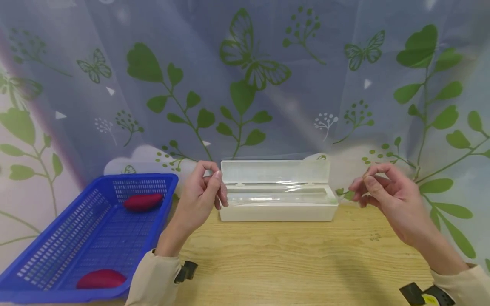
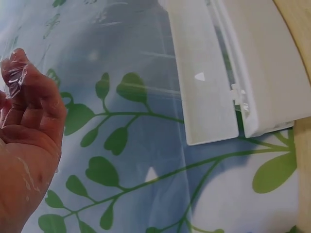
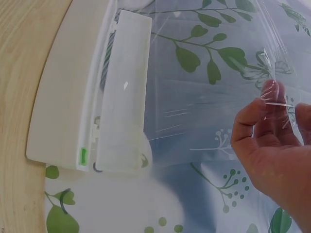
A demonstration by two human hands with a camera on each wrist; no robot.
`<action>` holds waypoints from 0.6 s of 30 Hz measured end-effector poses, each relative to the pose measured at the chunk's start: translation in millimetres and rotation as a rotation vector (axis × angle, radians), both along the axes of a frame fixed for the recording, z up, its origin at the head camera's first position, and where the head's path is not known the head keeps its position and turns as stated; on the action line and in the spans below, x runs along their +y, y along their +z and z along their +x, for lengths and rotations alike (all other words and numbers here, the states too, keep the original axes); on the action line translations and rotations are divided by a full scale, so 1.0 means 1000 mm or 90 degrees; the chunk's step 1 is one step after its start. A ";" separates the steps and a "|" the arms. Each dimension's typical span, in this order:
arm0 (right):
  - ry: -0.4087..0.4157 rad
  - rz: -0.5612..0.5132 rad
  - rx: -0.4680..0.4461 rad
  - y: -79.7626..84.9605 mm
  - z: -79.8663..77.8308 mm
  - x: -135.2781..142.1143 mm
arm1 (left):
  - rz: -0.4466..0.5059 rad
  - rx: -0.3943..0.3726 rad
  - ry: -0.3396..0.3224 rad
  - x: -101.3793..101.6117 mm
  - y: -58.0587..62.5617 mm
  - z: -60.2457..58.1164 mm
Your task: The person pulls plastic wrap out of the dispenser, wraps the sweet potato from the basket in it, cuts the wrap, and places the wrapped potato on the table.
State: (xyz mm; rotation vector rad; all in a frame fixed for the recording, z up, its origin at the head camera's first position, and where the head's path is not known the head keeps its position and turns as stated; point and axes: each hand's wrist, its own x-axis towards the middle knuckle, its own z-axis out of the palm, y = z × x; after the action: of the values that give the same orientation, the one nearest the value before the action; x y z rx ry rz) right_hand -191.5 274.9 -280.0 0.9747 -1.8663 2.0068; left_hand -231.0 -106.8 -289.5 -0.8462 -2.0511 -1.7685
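Note:
Clear cling film [image 2: 15,80] spans between the two raised hands, seen mainly as glints and creases. In the head view the left hand [image 1: 200,195] pinches its left side between thumb and fingers, by the left end of a white cling film dispenser [image 1: 275,213]. The right hand [image 1: 394,199] pinches the other side, out beyond the dispenser's right end. In the right wrist view, the film [image 3: 274,104] bunches over the fingertips. The dispenser's lid [image 1: 260,172] stands raised at the back, and a shiny film roll [image 1: 275,197] lies inside.
At the left stands a blue plastic basket [image 1: 170,204] holding two elongated red things, one at the back [image 1: 143,202] and one at the front [image 1: 101,279]. The wooden table [image 1: 291,255] meets a leaf-and-butterfly patterned sheet [image 1: 291,127] right behind the dispenser.

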 end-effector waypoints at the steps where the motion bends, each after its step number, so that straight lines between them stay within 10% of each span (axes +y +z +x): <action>1: 0.001 0.005 -0.007 -0.001 0.001 0.000 | -0.006 -0.008 0.001 0.000 -0.002 0.001; 18: -0.019 0.121 -0.114 -0.034 -0.002 0.010 | -0.096 -0.114 -0.018 -0.005 -0.033 -0.008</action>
State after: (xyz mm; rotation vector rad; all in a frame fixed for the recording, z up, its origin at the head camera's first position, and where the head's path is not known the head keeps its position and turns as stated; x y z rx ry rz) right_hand -193.9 284.7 -313.6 0.8297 -2.1853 1.9854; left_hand -239.3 -111.9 -322.1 -0.7861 -2.3227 -1.7797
